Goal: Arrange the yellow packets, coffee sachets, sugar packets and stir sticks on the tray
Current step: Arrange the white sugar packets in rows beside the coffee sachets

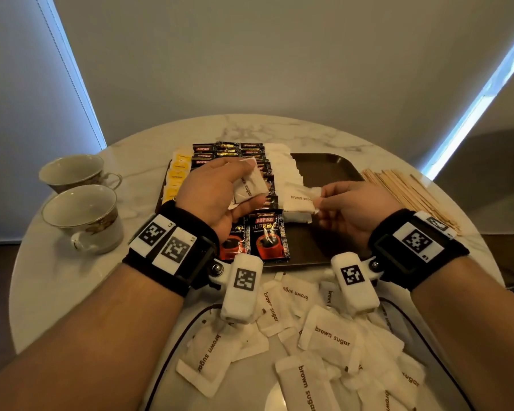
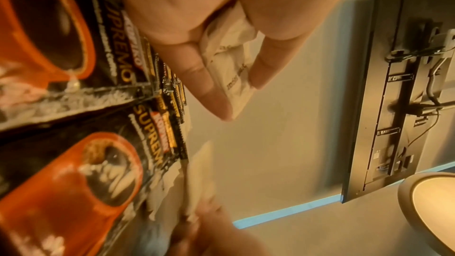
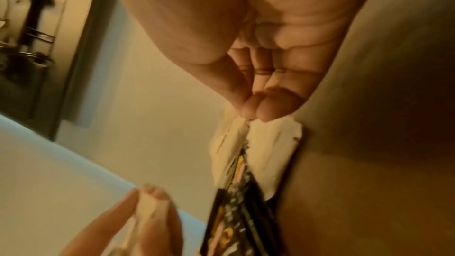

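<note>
1. Step in hand: filling the sugar row on the tray [image 1: 333,170], frame centre.
2. Right hand [image 1: 353,207] pinched a sugar packet [image 1: 298,198] over the row's near end.
3. Left hand [image 1: 217,191] clamped spare packets [image 1: 248,186] above the coffee sachets [image 1: 267,237].
4. Next, likely: lay it flat, aligned; loose packets [image 1: 333,336] and stir sticks [image 1: 410,194] waited off-tray.

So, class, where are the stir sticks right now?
In the head view, the stir sticks lie on the table, right of the tray.

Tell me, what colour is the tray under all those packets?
Dark brown. The tray shows best in the head view, bare at its right side.
</note>
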`<act>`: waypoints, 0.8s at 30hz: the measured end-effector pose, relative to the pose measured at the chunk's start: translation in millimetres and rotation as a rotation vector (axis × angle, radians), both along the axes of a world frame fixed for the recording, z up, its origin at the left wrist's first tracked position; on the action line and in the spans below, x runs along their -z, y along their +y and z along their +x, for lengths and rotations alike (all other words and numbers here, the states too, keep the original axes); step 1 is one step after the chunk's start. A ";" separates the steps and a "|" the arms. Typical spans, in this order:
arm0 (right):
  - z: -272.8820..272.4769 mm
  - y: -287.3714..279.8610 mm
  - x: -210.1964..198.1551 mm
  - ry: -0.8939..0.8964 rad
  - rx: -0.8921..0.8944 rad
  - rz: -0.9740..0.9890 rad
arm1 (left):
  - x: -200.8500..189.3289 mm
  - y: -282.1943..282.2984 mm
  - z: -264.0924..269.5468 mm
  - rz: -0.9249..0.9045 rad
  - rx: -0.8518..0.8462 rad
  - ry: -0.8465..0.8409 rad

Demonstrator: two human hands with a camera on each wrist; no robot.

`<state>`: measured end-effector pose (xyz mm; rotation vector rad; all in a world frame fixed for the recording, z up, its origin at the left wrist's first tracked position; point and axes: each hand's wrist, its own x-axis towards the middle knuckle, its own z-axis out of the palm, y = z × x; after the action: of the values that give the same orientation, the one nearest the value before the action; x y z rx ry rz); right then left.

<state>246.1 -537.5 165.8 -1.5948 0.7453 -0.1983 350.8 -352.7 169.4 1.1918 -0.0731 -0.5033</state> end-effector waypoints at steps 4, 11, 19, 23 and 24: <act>-0.5 -4.1 1.9 0.159 -0.006 0.002 | 0.1 0.7 2.6 -0.009 -0.018 -0.005; 3.7 -4.9 4.0 0.202 -0.038 -0.017 | 1.1 0.0 4.7 0.011 -0.026 0.002; -0.3 -6.0 2.2 0.103 -0.016 -0.131 | 0.1 0.7 5.7 0.002 -0.041 0.008; 5.0 2.1 -3.4 -0.009 -0.070 -0.148 | 0.6 -0.9 4.7 0.001 -0.047 0.009; 7.9 5.6 -4.1 -0.001 -0.108 -0.121 | 0.8 -1.4 4.1 0.002 -0.045 0.010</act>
<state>254.0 -531.9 169.9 -1.7455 0.6548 -0.1680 354.9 -354.2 168.6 1.1904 -0.0375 -0.4699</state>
